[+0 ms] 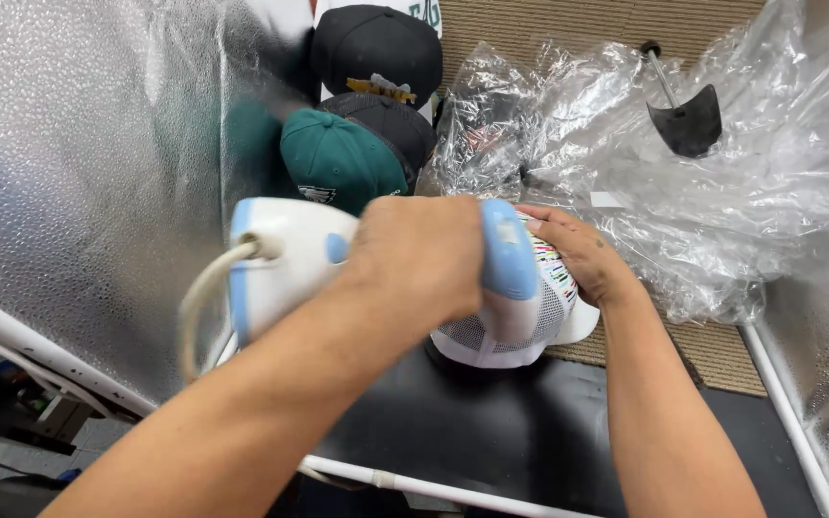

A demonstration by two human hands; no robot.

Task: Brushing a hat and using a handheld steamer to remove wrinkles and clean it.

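- Left hand (414,254): fingers wrapped tight round the handle of a white and blue handheld steamer (338,259). Its long axis runs left to right across the view; cord (205,297) trails off its left end, blue head at the right end.
- The steamer's blue head meets the white cap (530,321) with mesh back and multicoloured print, at the cap's top left side.
- The cap sits on a black stand at the far edge of the black desk (491,432), directly under and right of the left hand.
- Right hand (582,254): fingers pressed together, laid flat on the cap's crown from the right, steadying it. This hand is the nearer to the cap.
- Behind the cap: a green cap (338,163) and two black caps (376,48), stacked.
- Far right: crumpled clear plastic wrap (722,192) on the tan carpet, with a dark scoop-shaped tool (688,120) lying on it.
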